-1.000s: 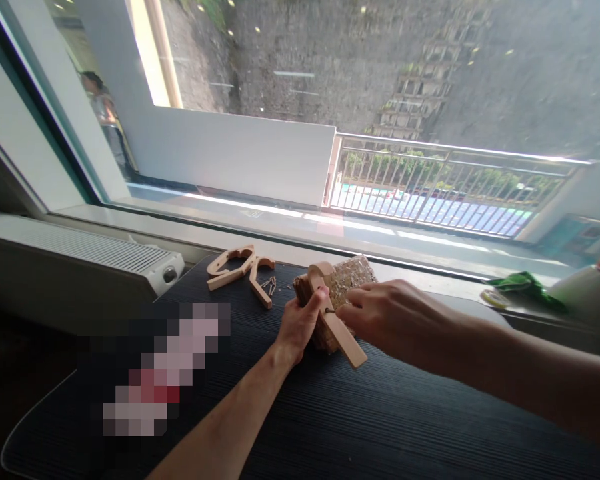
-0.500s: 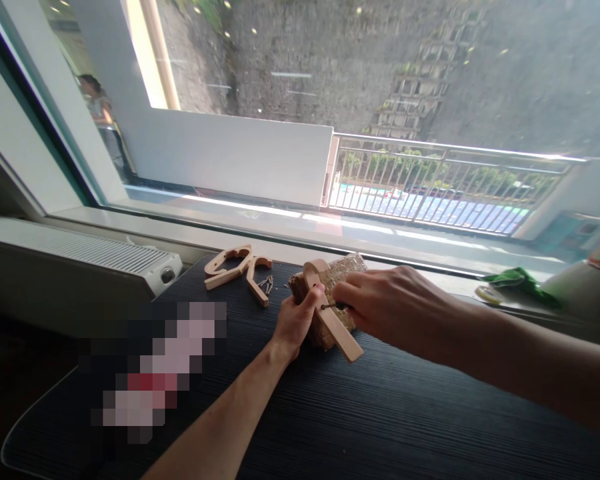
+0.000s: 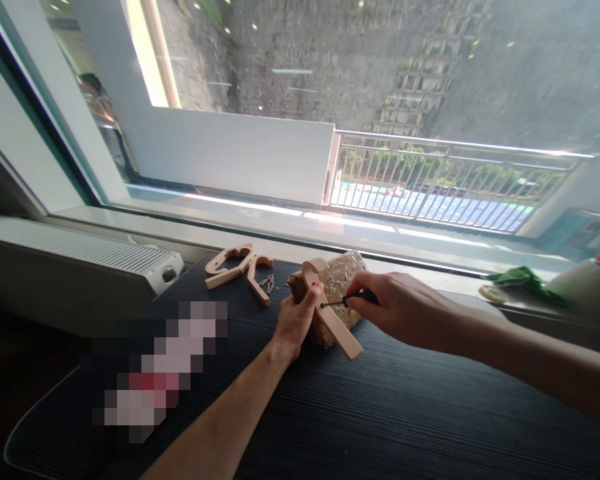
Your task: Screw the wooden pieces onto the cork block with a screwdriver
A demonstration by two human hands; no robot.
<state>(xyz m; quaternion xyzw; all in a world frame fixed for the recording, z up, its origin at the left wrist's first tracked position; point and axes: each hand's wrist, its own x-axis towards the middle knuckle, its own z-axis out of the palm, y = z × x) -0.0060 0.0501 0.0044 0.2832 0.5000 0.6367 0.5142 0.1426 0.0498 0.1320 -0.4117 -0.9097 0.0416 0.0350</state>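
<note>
My left hand (image 3: 291, 323) is closed around a pale wooden hook (image 3: 344, 339), pressing it against a rough brown block (image 3: 344, 273); the thumb lies on the hook's face. The hook's curved end points toward the window, its straight end toward me. My right hand (image 3: 397, 303) grips a screwdriver (image 3: 363, 297) by its black handle. Its thin shaft reaches left to a small dark screw head or hole on the hook; which of these it is, I cannot tell. Two more wooden pieces, an angular one (image 3: 230, 280) and a curved one (image 3: 254, 287), lie beyond my left hand beside several screws (image 3: 269, 284).
The dark table (image 3: 405, 413) has a pixelated patch (image 3: 165, 373) at left. A white radiator (image 3: 130, 267) stands beyond the table's left side. Along the window sill are a green cloth (image 3: 525, 283) and a roll of tape (image 3: 493, 293). Railings (image 3: 445, 183) and a person (image 3: 105, 120) show through the glass.
My right hand has shifted slightly right and turned, so more of the screwdriver's handle and shaft shows. The left hand, hook and block have stayed nearly in place.
</note>
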